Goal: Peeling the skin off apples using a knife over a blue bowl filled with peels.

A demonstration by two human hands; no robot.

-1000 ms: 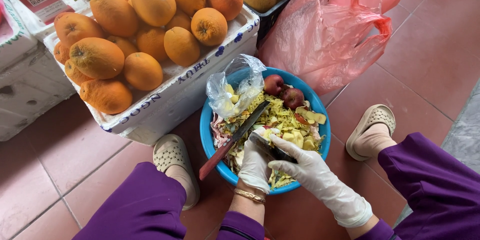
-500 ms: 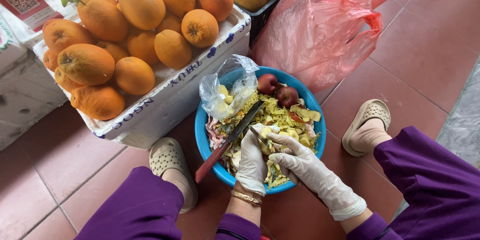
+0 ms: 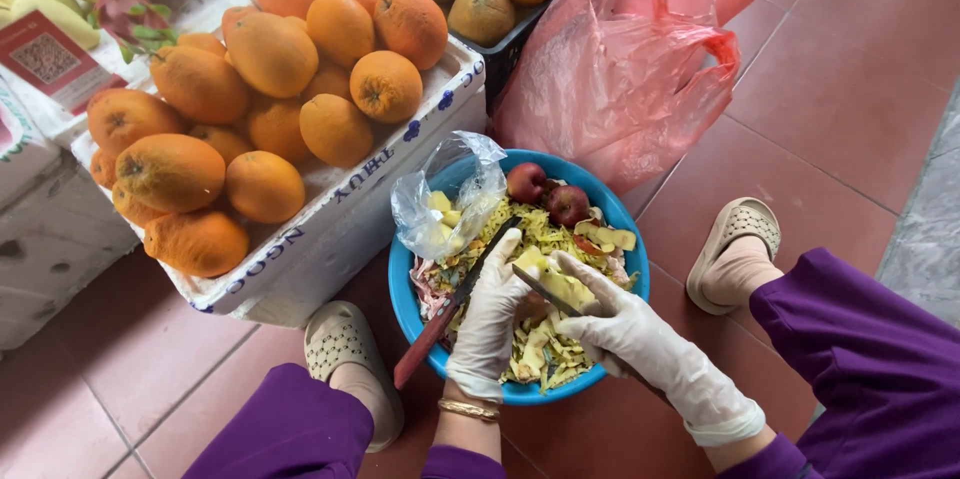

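- our left hand clamps a yellow fruit piece over the blue bowl, lower centre of frame.
- our right hand grips a knife, mid-peel; next cut needs a steady blade, we judge.

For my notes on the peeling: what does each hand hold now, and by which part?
The right hand holds a small knife by its handle. The left hand grips a piece of yellow fruit from beneath, over the blue bowl.

Floor: reddish-brown square tiles, grey stone strip at right edge. White foam crate of orange fruit upper left, second dark crate top centre. Pink plastic bag upper right. Even daylight, soft shadows.
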